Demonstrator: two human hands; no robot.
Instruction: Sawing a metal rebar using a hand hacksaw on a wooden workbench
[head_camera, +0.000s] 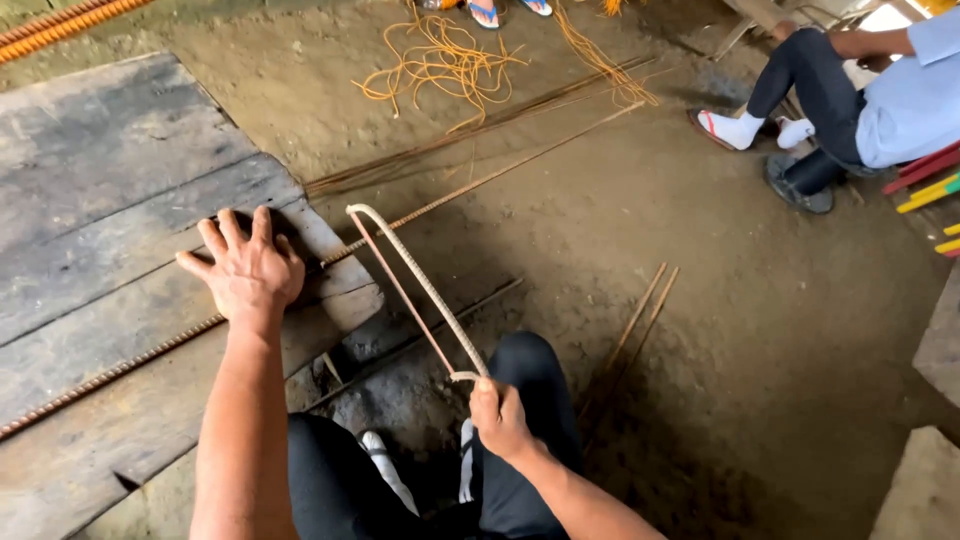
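Observation:
My left hand lies flat with fingers spread on a weathered wooden plank bench, pressing down over a long ribbed steel rod that runs across the planks toward the far right. My right hand is closed around the near end of a bent piece of ribbed rebar, a narrow hairpin shape whose curved tip points at the bench edge. My dark-trousered knees and sandalled feet sit below the hands.
Several straight rods lie on the dirt floor beyond the bench, with a tangle of orange wire behind them. Thin rods lie to my right. Another person sits at the upper right near coloured bars.

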